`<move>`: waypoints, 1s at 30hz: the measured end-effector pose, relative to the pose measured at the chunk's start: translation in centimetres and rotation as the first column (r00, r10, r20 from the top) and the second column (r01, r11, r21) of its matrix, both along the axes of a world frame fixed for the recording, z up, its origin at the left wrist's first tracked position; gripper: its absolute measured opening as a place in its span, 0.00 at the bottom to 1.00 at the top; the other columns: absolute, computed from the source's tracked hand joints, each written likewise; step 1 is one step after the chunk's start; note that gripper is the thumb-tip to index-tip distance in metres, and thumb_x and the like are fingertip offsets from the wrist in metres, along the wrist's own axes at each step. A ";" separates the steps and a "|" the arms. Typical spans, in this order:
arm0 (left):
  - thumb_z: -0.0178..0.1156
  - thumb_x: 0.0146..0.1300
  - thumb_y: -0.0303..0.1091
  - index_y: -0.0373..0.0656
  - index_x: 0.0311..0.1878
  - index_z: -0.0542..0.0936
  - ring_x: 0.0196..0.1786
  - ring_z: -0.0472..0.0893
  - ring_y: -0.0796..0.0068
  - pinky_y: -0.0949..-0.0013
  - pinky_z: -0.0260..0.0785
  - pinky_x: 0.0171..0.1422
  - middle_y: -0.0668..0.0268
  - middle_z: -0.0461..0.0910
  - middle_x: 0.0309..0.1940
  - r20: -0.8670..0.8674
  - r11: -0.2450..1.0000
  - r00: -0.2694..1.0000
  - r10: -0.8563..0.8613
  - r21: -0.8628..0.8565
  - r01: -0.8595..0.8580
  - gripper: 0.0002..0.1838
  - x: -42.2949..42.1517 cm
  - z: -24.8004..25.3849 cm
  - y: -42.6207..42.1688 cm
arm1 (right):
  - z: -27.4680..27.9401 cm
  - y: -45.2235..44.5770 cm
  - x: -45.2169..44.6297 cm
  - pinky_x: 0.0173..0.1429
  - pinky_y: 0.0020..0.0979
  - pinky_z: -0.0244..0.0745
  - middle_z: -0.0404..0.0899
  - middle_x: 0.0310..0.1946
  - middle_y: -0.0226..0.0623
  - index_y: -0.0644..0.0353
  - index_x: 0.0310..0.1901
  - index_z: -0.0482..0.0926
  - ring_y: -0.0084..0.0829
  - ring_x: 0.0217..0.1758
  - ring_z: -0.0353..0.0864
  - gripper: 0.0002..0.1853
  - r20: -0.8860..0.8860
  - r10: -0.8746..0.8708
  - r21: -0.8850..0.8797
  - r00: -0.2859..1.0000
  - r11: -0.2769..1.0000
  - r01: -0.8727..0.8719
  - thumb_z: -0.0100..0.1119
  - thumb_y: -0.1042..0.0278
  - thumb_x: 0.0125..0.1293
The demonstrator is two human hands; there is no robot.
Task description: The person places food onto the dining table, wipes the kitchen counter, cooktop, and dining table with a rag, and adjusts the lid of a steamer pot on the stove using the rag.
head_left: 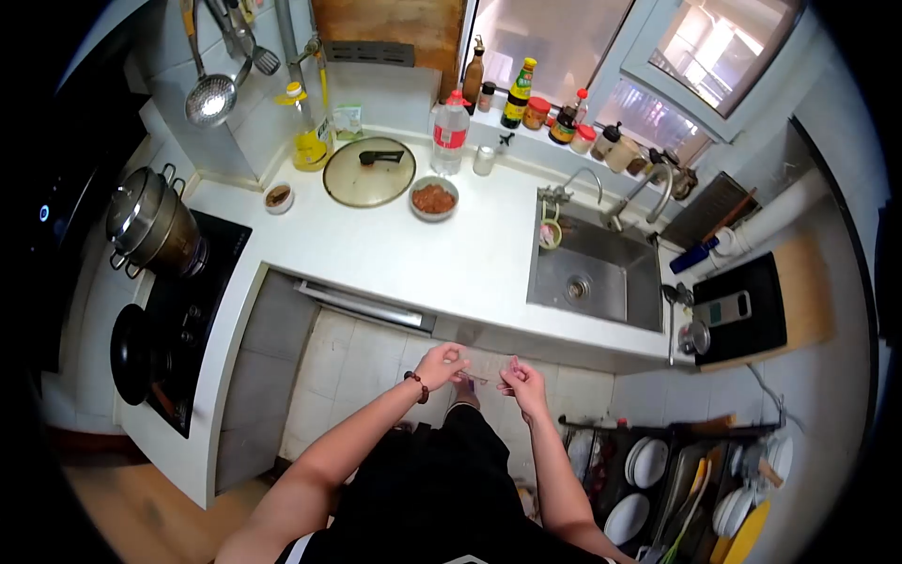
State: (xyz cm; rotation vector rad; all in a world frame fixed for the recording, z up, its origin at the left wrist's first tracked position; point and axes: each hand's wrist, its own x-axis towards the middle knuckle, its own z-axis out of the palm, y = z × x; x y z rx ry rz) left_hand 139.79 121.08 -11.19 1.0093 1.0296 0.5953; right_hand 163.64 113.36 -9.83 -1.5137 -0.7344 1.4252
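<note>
My left hand (442,365), with a beaded bracelet on its wrist, is in front of the counter, fingers pinched together. Facing it a short way to the right is my right hand (522,383), its fingers also closed. Something thin and reddish shows between the two hands, too small to make out. Both hands are above the tiled floor, apart from each other. Beyond them on the white counter (376,254) stand a bowl of brown-red food (433,198), a glass lid (352,179) with a black handle and a small dish (279,197).
A steel sink (611,268) is set into the counter at the right. A stove (209,291) with a steamer pot (150,226) stands at the left. Bottles and jars line the windowsill. A dish rack (672,479) is at the lower right.
</note>
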 end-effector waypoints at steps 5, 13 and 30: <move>0.69 0.69 0.30 0.37 0.62 0.77 0.41 0.86 0.74 0.71 0.85 0.40 0.62 0.83 0.43 -0.085 0.983 0.979 0.184 0.007 -0.184 0.21 7.0 0.2 13.6 | -0.2 16.2 7.6 0.30 0.24 0.76 0.85 0.29 0.32 0.62 0.44 0.82 0.24 0.29 0.86 0.08 0.083 0.116 0.027 0.990 0.993 -0.119 0.69 0.69 0.70; 0.68 0.68 0.26 0.39 0.61 0.78 0.38 0.86 0.75 0.72 0.83 0.38 0.64 0.83 0.45 -0.189 0.956 0.938 0.291 0.093 -0.278 0.19 15.2 1.1 33.1 | -1.9 37.4 15.4 0.29 0.25 0.76 0.88 0.32 0.34 0.63 0.44 0.83 0.24 0.28 0.86 0.07 0.138 0.148 0.064 0.979 0.985 -0.158 0.67 0.70 0.70; 0.67 0.70 0.41 0.45 0.63 0.81 0.48 0.86 0.71 0.67 0.80 0.50 0.64 0.87 0.51 -0.470 0.915 0.788 0.396 0.271 -0.298 0.21 13.3 -3.1 34.3 | -4.2 41.5 18.2 0.32 0.25 0.77 0.87 0.44 0.35 0.60 0.59 0.81 0.25 0.31 0.86 0.16 0.050 0.208 -0.146 0.977 0.969 -0.198 0.65 0.67 0.72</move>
